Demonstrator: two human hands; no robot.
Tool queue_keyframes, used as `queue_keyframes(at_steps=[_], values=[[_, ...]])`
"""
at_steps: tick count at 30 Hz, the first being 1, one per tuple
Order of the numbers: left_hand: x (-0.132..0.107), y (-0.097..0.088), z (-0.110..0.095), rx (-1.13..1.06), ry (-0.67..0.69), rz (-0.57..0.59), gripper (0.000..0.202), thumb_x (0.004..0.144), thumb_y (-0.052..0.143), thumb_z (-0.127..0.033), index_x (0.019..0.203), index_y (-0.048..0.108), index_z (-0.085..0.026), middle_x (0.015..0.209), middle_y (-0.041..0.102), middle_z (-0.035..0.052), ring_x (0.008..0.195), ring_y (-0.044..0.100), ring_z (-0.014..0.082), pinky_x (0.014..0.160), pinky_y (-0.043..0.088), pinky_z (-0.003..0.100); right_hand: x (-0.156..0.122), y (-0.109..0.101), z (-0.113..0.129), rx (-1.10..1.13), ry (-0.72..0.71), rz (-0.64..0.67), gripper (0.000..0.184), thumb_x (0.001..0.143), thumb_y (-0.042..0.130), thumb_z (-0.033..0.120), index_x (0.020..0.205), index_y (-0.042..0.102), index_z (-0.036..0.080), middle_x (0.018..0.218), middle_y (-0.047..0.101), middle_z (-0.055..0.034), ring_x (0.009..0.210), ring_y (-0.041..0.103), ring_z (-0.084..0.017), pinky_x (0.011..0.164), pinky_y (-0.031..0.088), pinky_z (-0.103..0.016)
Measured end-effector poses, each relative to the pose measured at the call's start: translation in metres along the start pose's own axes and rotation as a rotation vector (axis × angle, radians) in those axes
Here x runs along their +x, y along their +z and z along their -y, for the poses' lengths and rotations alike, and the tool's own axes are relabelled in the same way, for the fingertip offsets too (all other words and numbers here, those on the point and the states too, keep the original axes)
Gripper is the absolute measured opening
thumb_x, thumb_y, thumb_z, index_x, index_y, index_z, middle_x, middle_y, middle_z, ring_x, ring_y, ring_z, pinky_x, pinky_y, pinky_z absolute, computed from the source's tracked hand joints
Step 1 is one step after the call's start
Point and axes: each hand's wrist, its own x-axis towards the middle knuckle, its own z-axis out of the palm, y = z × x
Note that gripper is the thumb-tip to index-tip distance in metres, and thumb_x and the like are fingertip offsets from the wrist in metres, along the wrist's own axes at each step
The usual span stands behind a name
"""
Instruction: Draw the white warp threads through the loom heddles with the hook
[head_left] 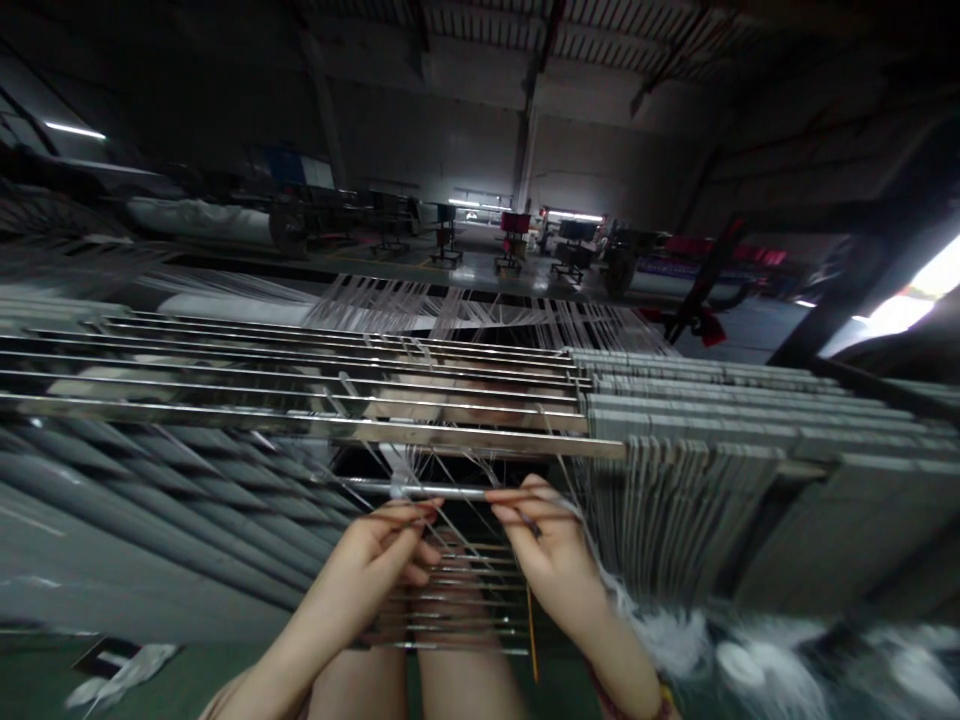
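Observation:
My left hand (379, 553) is closed, its thumb and fingertips pinched together just below a thin metal rod (450, 492). Facing it, my right hand (551, 545) is also closed in a pinch near the rod's right end. Fine white threads (450, 525) run past the fingertips of both hands; whether either hand grips one is too small and blurred to tell. Above the hands lie several long parallel metal bars (495, 437) of a loom. A thin orange stick (532, 635) hangs below my right hand, its upper end unclear.
Dense grey heddles (690, 510) hang in rows at the right, with slanted grey sheets (187, 520) at the left. More metal bars (480, 580) cross above my legs. Loose white yarn (757, 665) lies low at the right. Behind stands a large white roll (202, 220).

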Motion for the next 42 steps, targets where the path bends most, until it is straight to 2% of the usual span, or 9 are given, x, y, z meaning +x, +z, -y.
queue_keyframes(at_steps=[3,10,18,22,26,29,35,37,42], values=[[0.004,0.003,0.005,0.087,0.011,0.022,0.031,0.076,0.057,-0.032,0.096,0.059,-0.009,0.056,0.066,0.0016,0.039,0.06,0.0141,0.037,0.047,0.022,0.004,0.003,0.004,-0.025,-0.006,0.011,0.018,0.087,0.054,0.02,0.095,0.071,0.022,0.096,0.072,-0.0045,0.105,0.058,-0.023,0.099,0.042,-0.042],[0.005,-0.003,-0.002,0.005,0.104,0.101,0.032,0.079,0.059,-0.03,0.105,0.046,-0.015,0.04,0.056,-0.0075,0.032,0.052,0.0118,0.034,0.042,0.018,0.008,0.007,0.008,-0.025,-0.005,0.04,0.021,0.087,0.052,0.02,0.097,0.07,0.021,0.101,0.07,-0.0052,0.099,0.062,-0.022,0.092,0.048,-0.037],[0.001,-0.005,-0.004,-0.177,0.153,0.208,0.038,0.08,0.063,-0.026,0.11,0.041,-0.02,0.043,0.058,-0.0082,0.027,0.046,0.0074,0.03,0.035,0.014,0.005,0.003,-0.003,-0.016,0.002,0.042,0.019,0.087,0.053,0.022,0.095,0.071,0.023,0.099,0.071,-0.0046,0.104,0.06,-0.024,0.098,0.042,-0.041],[0.004,-0.003,0.003,-0.185,0.174,0.179,0.041,0.08,0.062,-0.029,0.112,0.037,-0.023,0.078,0.069,0.0004,0.03,0.045,0.0041,0.029,0.033,0.015,0.005,0.001,-0.006,-0.012,0.009,0.038,0.019,0.088,0.054,0.023,0.096,0.071,0.024,0.1,0.071,-0.0039,0.107,0.058,-0.025,0.098,0.042,-0.042],[0.002,-0.005,0.016,0.283,0.396,-0.044,0.041,0.082,0.059,-0.029,0.117,0.038,-0.021,0.075,0.063,-0.0014,0.049,0.055,0.0101,0.046,0.042,0.021,0.005,0.001,-0.006,0.0,0.016,0.041,0.019,0.088,0.054,0.023,0.095,0.071,0.023,0.1,0.071,-0.0045,0.106,0.059,-0.025,0.097,0.042,-0.043],[-0.004,-0.01,0.024,0.749,0.536,-0.067,0.041,0.087,0.051,-0.032,0.126,0.04,-0.021,0.06,0.055,-0.0057,0.05,0.055,0.0131,0.051,0.041,0.023,0.005,0.003,-0.003,0.009,0.027,0.035,0.019,0.087,0.055,0.022,0.095,0.071,0.022,0.1,0.071,-0.005,0.104,0.059,-0.025,0.097,0.043,-0.043],[-0.008,-0.014,0.02,1.117,0.389,0.033,0.043,0.092,0.038,-0.032,0.134,0.042,-0.023,0.078,0.072,0.0075,0.069,0.07,0.0256,0.058,0.046,0.029,0.005,0.008,0.006,0.002,0.016,0.016,0.018,0.086,0.055,0.018,0.095,0.071,0.022,0.096,0.072,-0.0038,0.106,0.059,-0.024,0.097,0.044,-0.041],[-0.009,-0.015,0.015,1.048,0.303,0.054,0.041,0.091,0.037,-0.032,0.129,0.049,-0.02,0.067,0.07,0.0058,0.063,0.068,0.0254,0.056,0.045,0.029,0.006,0.009,0.009,-0.001,-0.002,0.022,0.018,0.086,0.055,0.018,0.095,0.07,0.021,0.095,0.072,-0.0041,0.103,0.061,-0.023,0.095,0.046,-0.039],[-0.023,-0.026,0.002,0.411,0.157,0.325,0.039,0.094,0.029,-0.036,0.119,0.056,-0.022,0.064,0.064,0.0003,0.062,0.063,0.0169,0.056,0.046,0.023,0.013,0.012,0.017,-0.033,-0.023,0.079,0.02,0.086,0.053,0.016,0.097,0.07,0.015,0.1,0.07,-0.0071,0.101,0.062,-0.024,0.093,0.049,-0.039]])
